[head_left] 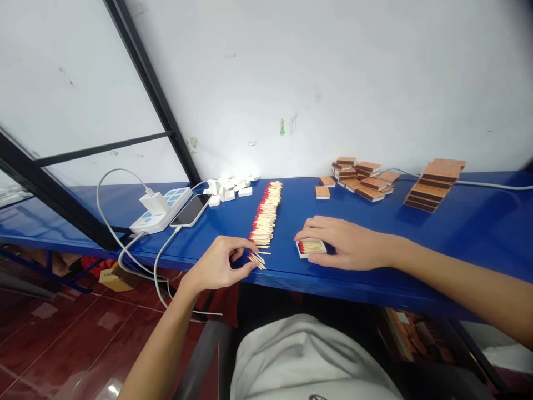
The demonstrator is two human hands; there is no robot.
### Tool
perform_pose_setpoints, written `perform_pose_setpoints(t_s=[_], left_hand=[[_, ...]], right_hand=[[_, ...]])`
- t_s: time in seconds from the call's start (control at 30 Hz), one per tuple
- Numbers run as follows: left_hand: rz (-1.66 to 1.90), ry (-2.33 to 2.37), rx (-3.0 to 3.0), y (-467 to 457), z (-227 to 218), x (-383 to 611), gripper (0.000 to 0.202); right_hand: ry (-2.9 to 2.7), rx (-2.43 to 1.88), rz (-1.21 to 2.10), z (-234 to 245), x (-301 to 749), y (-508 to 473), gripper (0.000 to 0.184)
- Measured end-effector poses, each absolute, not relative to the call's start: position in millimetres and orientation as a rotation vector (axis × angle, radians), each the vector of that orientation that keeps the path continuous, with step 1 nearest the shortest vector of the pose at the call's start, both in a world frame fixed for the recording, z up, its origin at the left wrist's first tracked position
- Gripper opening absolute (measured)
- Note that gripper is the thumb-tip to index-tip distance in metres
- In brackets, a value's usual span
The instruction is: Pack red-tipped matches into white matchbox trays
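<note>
A long row of red-tipped matches point(266, 214) lies on the blue table point(458, 228). My left hand point(222, 264) pinches a few matches point(258, 259) at the near end of that row, fingers closed on them. My right hand point(343, 241) rests over an open matchbox tray point(310, 248) filled with matches, its fingers curled around the tray and pressing it to the table.
Brown matchbox sleeves point(362, 180) lie in loose piles at the back, with a taller stack point(435, 186) to the right. White inner trays point(229, 189) sit by the wall. A phone point(190, 211) charges beside a power strip point(160, 208). Cables hang off the table's left front edge.
</note>
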State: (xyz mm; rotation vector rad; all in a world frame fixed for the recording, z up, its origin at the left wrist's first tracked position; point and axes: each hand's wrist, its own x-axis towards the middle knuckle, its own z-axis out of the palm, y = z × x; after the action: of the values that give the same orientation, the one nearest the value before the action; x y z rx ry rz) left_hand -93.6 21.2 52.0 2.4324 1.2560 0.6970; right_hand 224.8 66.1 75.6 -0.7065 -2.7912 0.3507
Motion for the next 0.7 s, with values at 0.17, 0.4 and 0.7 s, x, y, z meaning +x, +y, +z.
perform_pose_setpoints(t_s=[0.17,0.4,0.7], left_hand=[[0.712,1.240,2.466,20.2,51.6,-93.2,0.022],[0.716,1.246,2.468,19.2,53.5,-90.5,0.022],[0.741,1.261,2.488,20.9,55.4,-92.6,0.017]], right_hand=[[-2.800,-0.698,0.335,75.3,225.5,66.4,0.045],[-2.791,-0.697,0.353,75.8,225.2,66.1,0.045],[-2.778,-0.681,0.350,75.5,225.3,66.2,0.045]])
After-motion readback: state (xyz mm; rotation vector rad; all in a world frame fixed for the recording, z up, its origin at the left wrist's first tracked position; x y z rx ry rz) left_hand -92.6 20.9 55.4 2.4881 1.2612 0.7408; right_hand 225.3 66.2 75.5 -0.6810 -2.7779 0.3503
